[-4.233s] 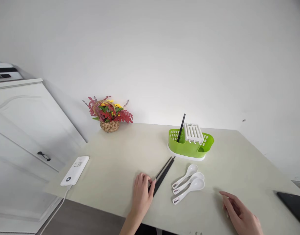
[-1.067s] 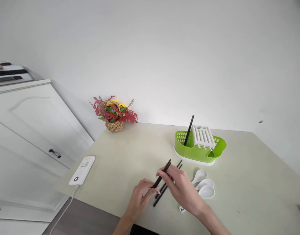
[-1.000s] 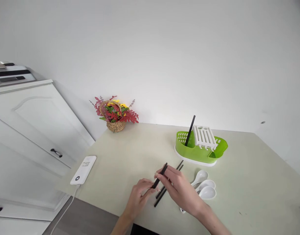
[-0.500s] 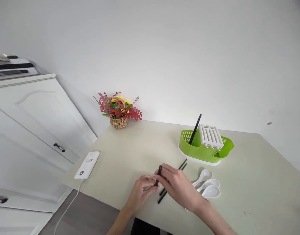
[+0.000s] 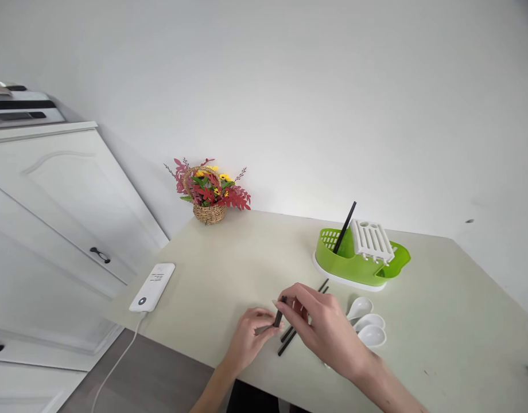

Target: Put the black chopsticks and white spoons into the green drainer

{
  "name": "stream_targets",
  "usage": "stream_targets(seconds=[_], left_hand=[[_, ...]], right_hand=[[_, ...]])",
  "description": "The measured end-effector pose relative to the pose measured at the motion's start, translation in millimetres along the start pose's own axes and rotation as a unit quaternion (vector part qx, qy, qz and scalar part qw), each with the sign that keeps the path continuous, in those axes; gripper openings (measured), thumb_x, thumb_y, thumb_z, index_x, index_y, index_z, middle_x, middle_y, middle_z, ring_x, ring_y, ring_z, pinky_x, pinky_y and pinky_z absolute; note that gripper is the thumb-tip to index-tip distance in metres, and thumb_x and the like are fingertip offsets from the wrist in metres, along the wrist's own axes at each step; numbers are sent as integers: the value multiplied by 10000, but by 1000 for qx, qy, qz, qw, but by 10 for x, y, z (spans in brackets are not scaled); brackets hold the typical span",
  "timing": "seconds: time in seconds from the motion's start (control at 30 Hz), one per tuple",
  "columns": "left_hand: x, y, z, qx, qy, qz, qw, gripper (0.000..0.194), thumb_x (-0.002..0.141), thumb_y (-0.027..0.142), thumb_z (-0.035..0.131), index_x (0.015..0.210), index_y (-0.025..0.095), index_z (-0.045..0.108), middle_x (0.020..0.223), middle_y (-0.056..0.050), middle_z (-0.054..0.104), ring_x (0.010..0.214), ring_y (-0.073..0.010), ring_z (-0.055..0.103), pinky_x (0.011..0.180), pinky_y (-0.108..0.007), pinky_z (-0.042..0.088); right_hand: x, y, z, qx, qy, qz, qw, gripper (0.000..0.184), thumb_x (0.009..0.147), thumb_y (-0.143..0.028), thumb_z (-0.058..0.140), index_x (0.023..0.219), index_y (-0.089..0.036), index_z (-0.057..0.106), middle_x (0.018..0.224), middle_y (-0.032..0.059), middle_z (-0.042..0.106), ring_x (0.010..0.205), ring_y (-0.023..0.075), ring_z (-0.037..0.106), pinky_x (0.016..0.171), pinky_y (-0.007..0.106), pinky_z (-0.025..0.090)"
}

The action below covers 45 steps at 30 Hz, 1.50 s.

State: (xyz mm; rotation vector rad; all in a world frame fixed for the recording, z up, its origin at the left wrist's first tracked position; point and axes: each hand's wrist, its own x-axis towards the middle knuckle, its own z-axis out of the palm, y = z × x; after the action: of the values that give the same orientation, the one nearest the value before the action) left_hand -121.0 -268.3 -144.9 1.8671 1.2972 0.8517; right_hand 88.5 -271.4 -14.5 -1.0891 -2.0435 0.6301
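Dark chopsticks (image 5: 278,316) stand nearly on end between my two hands. The fingers of my left hand (image 5: 252,335) close around their lower part, while the fingertips of my right hand (image 5: 322,327) pinch the top end. Beneath my right hand, two more black chopsticks (image 5: 286,342) lie slantwise on the table, partly hidden. Several white spoons (image 5: 371,336) rest just right of that hand, their handles mostly covered by it. Farther back is a green cutlery holder (image 5: 345,264) with a white slotted rack (image 5: 373,240); a black chopstick pair (image 5: 345,228) leans in its left compartment.
A wicker basket of artificial flowers (image 5: 209,213) stands at the table's back left. The white power bank (image 5: 152,287) with its cable (image 5: 125,351) lies at the left edge. White cabinets (image 5: 70,212) stand beyond that edge, and a wall runs behind the table.
My right hand has shifted slightly, its fingers now higher on the chopsticks and more arched. My left hand stays nearly in place. The view has tilted a little.
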Motion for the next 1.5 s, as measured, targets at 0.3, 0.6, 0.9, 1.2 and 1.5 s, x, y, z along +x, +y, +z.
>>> stream_targets(seconds=[0.3,0.6,0.9,1.2,1.5], left_hand=[[-17,-91,10,7,-1,-10,1000,241,974,495,666,923,343,845,964,-55,785,1028,-268,718,925,-394,591],[4,-21,5,12,-4,-15,1000,337,1039,461,567,869,297,808,950,-34,787,1006,-231,719,904,-322,572],[-6,20,-3,7,17,-20,1000,356,1040,447,561,820,267,775,897,-34,783,939,-225,731,844,-295,558],[-16,27,1,17,27,-15,999,359,1034,446,567,800,261,767,889,-39,781,941,-227,734,826,-285,562],[-29,27,2,20,27,-19,999,355,1032,455,565,813,265,767,885,-43,782,943,-231,736,811,-289,569]], right_hand=[[169,-5,-631,41,64,21,997,344,1031,-464,553,777,-233,550,607,-46,569,521,93,478,510,235,390],[826,141,-2054,-8,242,64,968,398,931,-584,670,754,-248,553,596,-31,620,513,107,530,507,265,415],[1258,1171,-1951,-140,125,172,967,359,947,-552,613,787,-232,579,636,-14,697,510,134,623,575,278,475],[1320,1653,-1792,-173,35,219,960,386,952,-587,533,822,-234,623,648,11,738,552,177,667,627,302,500],[1388,1699,-1684,-196,10,228,954,346,973,-483,534,815,-210,677,669,16,755,585,173,705,732,305,547]])
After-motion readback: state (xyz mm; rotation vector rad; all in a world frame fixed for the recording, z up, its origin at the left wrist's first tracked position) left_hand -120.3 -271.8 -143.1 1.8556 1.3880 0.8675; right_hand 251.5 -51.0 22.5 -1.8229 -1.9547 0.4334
